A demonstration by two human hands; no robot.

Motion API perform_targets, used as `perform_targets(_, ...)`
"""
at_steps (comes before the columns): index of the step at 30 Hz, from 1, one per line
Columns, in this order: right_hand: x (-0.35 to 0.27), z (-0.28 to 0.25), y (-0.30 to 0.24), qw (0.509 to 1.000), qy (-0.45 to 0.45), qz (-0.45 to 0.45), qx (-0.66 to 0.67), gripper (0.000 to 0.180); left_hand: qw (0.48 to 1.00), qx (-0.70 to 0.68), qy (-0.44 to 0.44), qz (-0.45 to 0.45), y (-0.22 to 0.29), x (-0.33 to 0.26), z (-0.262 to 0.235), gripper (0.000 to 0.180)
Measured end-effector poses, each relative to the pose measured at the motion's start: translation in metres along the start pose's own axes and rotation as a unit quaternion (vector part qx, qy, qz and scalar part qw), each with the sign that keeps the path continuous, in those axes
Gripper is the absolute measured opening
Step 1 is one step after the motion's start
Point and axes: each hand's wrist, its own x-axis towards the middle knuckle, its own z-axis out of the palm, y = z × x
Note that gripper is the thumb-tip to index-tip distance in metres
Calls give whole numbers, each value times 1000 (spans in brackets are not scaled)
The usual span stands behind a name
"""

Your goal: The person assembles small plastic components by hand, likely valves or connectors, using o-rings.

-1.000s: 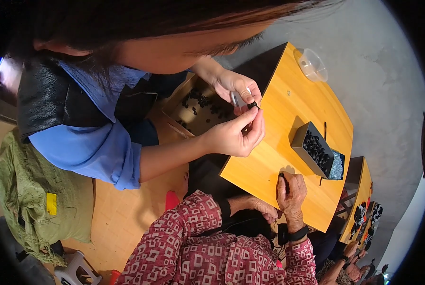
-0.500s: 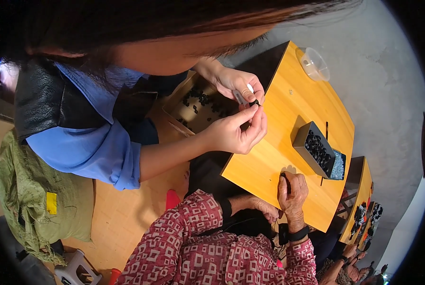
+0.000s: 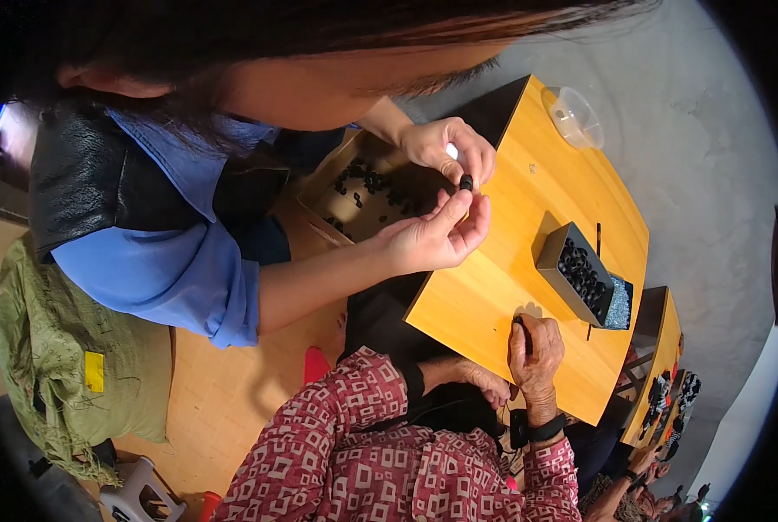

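Note:
My right hand (image 3: 538,350) rests on the near edge of the wooden table (image 3: 484,287), its fingers curled round a small black piece (image 3: 518,323). Lower, at the table's edge by my lap, is my left hand (image 3: 488,383); its fingers point down and are partly hidden, so I cannot make out whether they hold anything. To the left a co-worker in a blue shirt leans in. Between fingertips, the co-worker's hands (image 3: 437,230) pinch a small black ribbed piece (image 3: 466,183), with a white object (image 3: 452,150) tucked in the farther hand.
A dark box (image 3: 549,257) of black pieces stands on the table, beside a tray of pale blue bits (image 3: 619,303) and a thin black stick (image 3: 598,237). A clear tub (image 3: 576,117) sits at the far edge. Left are a bin (image 3: 319,193), green sack (image 3: 136,374) and stool (image 3: 143,491).
The co-worker's farther hand has turned and shifted slightly right, and the black piece now stands upright between the co-worker's fingertips. My own hands have stayed in place.

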Motion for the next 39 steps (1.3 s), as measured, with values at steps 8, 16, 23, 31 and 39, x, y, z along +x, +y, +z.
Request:
perform_targets(8,0,0,1,1000,-7,7,-5,13,1000,7,3,10,2,-2,-1,25)
perform_targets(16,2,-1,-2,1000,0,-5,-1,13,1000,-9,27,3,4,-6,1,24)
perform_targets(23,0,-1,-1,1000,-1,-1,-6,13,1000,-12,28,-2,11,-8,3,23)
perform_targets(31,0,-2,0,1000,-10,6,-9,16,999,-19,24,13,11,-10,2,24)
perform_targets(39,1,0,3,1000,7,-1,3,15,999,-29,15,4,8,-5,1,25)
